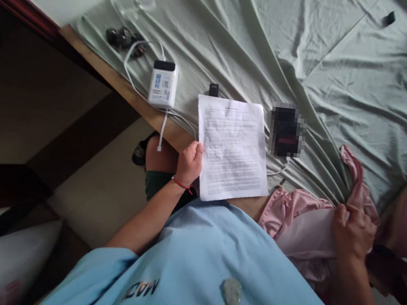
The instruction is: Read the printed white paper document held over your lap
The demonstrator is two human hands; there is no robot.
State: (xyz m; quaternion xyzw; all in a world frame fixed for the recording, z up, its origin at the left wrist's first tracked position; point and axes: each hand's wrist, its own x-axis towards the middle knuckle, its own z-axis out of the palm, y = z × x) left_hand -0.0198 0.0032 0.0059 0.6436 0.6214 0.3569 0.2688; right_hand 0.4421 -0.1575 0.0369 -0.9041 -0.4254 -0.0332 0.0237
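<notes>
holding a printed sheet [232,148] by its left edge, your left hand [189,163] pinches it flat on the bed edge. left of it a white power bank [163,84] with its cable [135,73] lies on the green sheet [238,44]; a dark blurred device [286,131] sits just right of the paper. your right hand [352,233] is clenched on pink cloth [302,222] by your lap. judging by this, paper's steadied, cloth only gathered, not laid out.

Person wears a loose light-blue short-sleeved cotton T-shirt [208,265] with dark printed lettering [142,288]; thin red string bracelet [182,184] on left wrist; dark green shorts [156,184].
</notes>
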